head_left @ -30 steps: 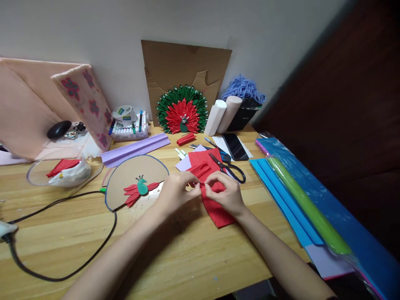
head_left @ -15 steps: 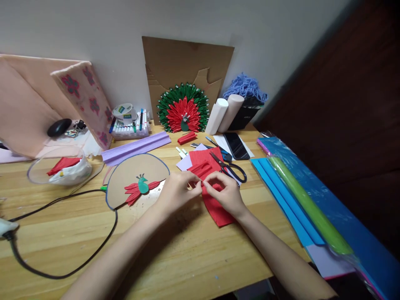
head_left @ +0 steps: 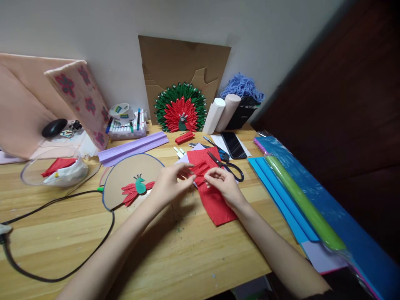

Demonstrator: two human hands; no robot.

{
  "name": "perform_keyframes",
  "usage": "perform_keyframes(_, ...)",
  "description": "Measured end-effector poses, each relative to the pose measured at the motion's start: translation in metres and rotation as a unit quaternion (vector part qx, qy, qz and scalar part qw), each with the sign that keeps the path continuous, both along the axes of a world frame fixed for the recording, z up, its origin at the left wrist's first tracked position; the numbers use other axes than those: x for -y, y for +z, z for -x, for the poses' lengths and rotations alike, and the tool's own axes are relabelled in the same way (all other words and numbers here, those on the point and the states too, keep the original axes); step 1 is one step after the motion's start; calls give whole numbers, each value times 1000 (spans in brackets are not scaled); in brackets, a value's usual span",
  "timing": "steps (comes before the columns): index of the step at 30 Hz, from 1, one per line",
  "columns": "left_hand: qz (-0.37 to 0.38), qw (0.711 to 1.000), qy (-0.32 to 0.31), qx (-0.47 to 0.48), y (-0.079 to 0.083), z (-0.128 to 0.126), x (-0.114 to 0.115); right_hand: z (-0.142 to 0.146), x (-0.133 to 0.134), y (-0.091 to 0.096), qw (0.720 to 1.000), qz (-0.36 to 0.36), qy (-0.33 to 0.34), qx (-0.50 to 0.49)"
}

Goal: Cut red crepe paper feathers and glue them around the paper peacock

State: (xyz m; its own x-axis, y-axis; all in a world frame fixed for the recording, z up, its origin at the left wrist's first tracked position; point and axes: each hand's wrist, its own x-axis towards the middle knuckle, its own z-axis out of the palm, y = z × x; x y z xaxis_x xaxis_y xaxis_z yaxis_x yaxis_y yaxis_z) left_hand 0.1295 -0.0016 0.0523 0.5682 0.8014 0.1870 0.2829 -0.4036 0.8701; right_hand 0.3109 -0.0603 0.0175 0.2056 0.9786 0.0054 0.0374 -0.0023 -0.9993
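Over the red crepe paper sheet (head_left: 215, 204), both my hands are raised close together. My left hand (head_left: 176, 179) has its thumb and fingers apart, with a gap between them. My right hand (head_left: 221, 183) pinches thumb against forefinger on a small piece of red crepe paper (head_left: 202, 176), hard to tell from the red behind it. Folded red strips (head_left: 200, 166) lie on the sheet just beyond. Black-handled scissors (head_left: 229, 166) rest on its right edge. To the left lies a rounded cardboard piece (head_left: 118, 175) bearing a green paper bird (head_left: 140, 186) with red paper feathers.
A cardboard panel (head_left: 184, 58) with a green and red paper peacock (head_left: 181, 110) leans on the wall. Around lie a phone (head_left: 234, 145), a marker box (head_left: 129, 129), purple crepe paper (head_left: 134, 148), a plastic bowl (head_left: 28, 177), a black cable (head_left: 109, 233) and wrapped paper rolls (head_left: 306, 204).
My hands have drawn apart from a joint pinch. The left thumb and fingers have opened, while the right still pinches. The whole view has shifted slightly.
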Motion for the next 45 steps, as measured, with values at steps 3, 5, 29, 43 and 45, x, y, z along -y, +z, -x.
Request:
perform_keyframes(3,44,998,-40,30,-9,-8,7,3,2,2,1000,-13,16,-2)
perform_keyframes(5,63,997,-24,33,-12,-13,10,4,4,4,999,-25,28,3)
perform_keyframes(29,-2,1000,31,-2,-7,-12,15,7,11,7,957,-158,-19,244)
perform_keyframes(43,-67,997,12,-22,-6,-13,20,7,12,10,929,-203,2,309)
perform_keyframes(45,-51,998,27,-18,-6,-13,20,5,10,9,926,-210,-3,315)
